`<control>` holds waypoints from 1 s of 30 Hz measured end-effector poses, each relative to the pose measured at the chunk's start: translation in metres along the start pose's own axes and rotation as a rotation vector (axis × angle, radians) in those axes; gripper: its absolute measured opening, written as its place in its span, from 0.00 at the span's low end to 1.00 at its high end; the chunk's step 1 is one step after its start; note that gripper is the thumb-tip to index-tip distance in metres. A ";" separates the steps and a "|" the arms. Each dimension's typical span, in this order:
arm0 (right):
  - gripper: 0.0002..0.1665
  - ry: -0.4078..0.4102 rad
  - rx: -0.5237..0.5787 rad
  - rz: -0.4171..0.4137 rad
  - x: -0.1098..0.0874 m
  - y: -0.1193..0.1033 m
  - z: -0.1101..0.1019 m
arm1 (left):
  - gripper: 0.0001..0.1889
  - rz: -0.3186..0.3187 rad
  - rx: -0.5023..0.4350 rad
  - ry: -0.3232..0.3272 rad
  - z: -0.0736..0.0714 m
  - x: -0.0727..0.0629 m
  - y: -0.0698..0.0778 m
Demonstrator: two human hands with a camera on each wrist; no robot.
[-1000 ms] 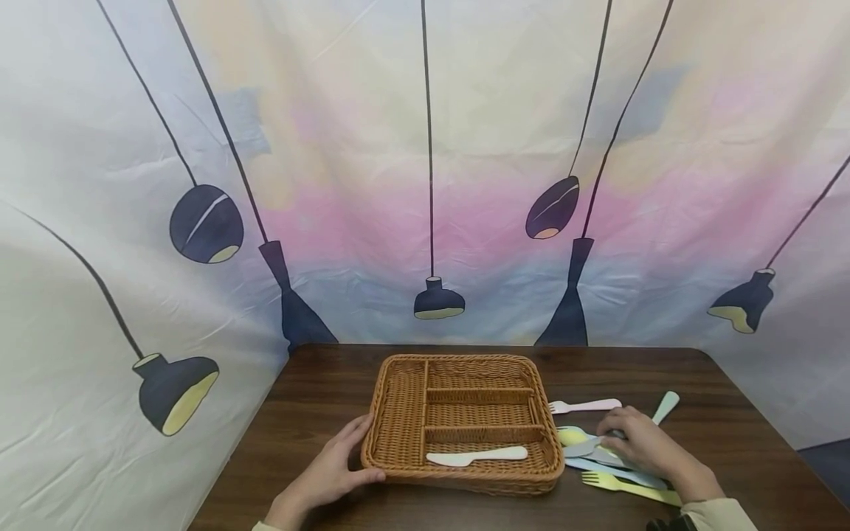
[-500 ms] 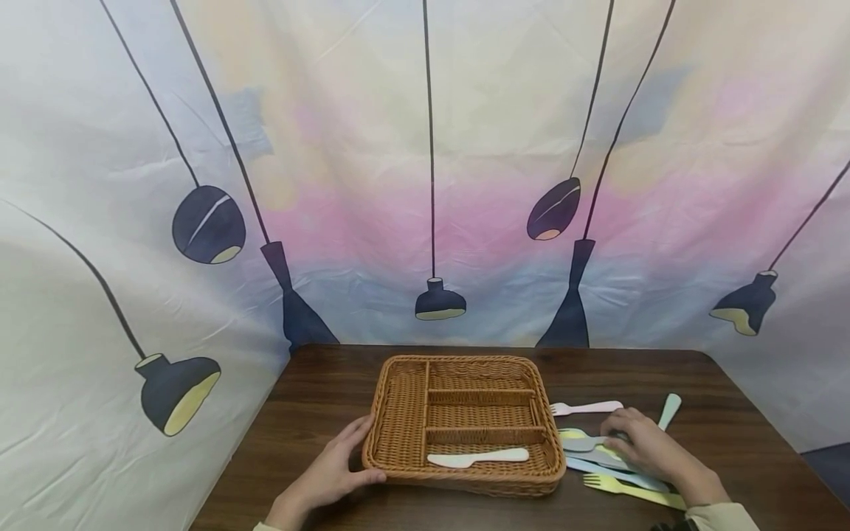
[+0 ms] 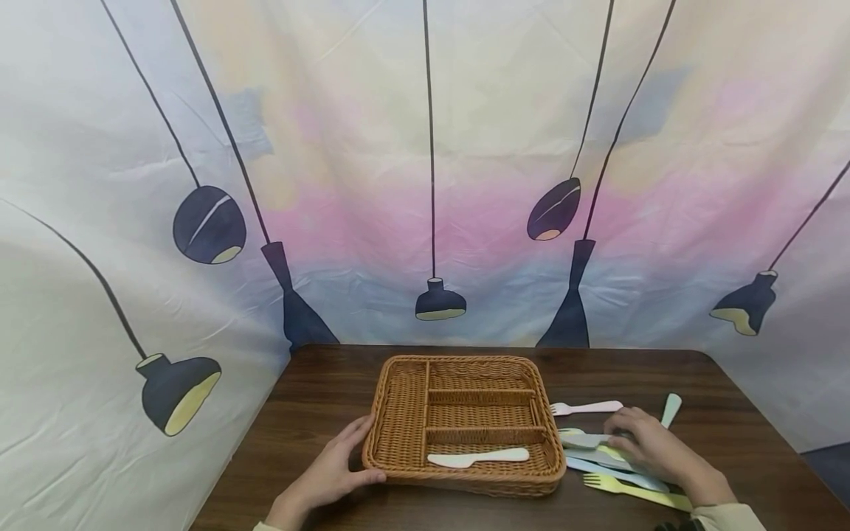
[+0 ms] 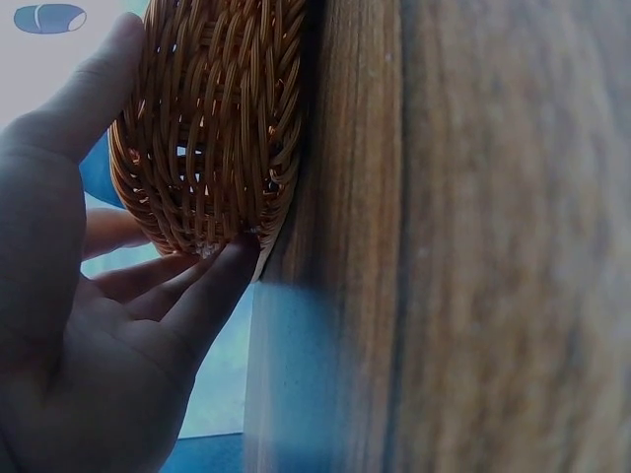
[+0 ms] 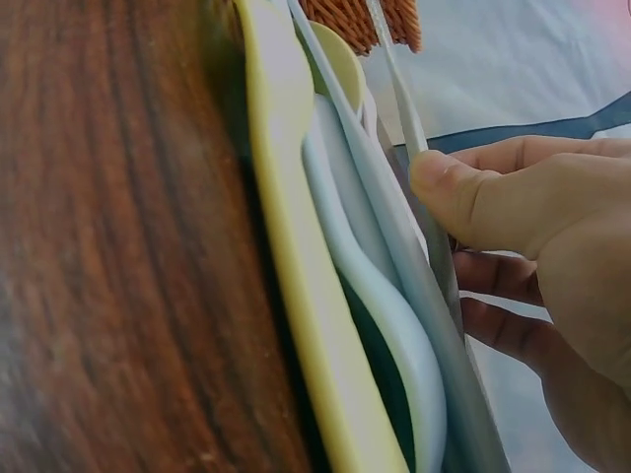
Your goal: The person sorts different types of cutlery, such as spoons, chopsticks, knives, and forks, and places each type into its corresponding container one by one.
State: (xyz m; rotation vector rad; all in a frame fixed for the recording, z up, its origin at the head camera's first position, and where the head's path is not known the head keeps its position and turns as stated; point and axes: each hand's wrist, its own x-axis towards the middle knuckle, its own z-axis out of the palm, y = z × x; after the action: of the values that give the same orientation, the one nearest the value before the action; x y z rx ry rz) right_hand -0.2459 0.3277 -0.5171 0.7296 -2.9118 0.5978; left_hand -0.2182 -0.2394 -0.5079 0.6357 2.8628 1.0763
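Note:
A wicker basket with several compartments sits mid-table, a white knife lying in its front compartment. My left hand grips the basket's front left corner, thumb along the front and fingers on the left side. In the left wrist view, that hand's thumb and fingers span the woven wall. Right of the basket, my right hand pinches a grey knife over a pile of cutlery, its blade pointing left. The right wrist view shows this knife edge-on, between thumb and fingers.
Beside the basket lie a pale pink fork, a yellow fork, a light blue piece of cutlery and a mint green handle. The dark wooden table ends at a printed cloth backdrop.
My right hand has shifted slightly right with the grey knife, and the blade has drawn a little away from the basket. The left hand stays at the basket's corner.

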 end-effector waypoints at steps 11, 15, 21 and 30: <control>0.03 0.072 0.006 -0.071 -0.003 0.002 -0.003 | 0.55 -0.009 -0.003 -0.012 -0.001 0.000 0.000; 0.04 0.106 -0.013 -0.129 -0.004 0.004 -0.005 | 0.55 -0.005 -0.002 -0.011 -0.001 0.001 -0.001; 0.06 0.151 -0.003 -0.140 -0.006 0.005 -0.009 | 0.54 -0.005 -0.003 -0.008 -0.001 0.001 -0.001; 0.10 0.216 0.013 -0.137 -0.007 -0.001 -0.019 | 0.55 -0.001 -0.002 -0.002 0.000 0.001 -0.001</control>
State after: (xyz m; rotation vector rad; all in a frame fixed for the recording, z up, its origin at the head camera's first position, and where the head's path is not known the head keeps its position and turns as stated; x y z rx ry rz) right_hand -0.2393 0.3374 -0.5005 0.8039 -2.6389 0.6378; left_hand -0.2192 -0.2396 -0.5082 0.6346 2.8601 1.0772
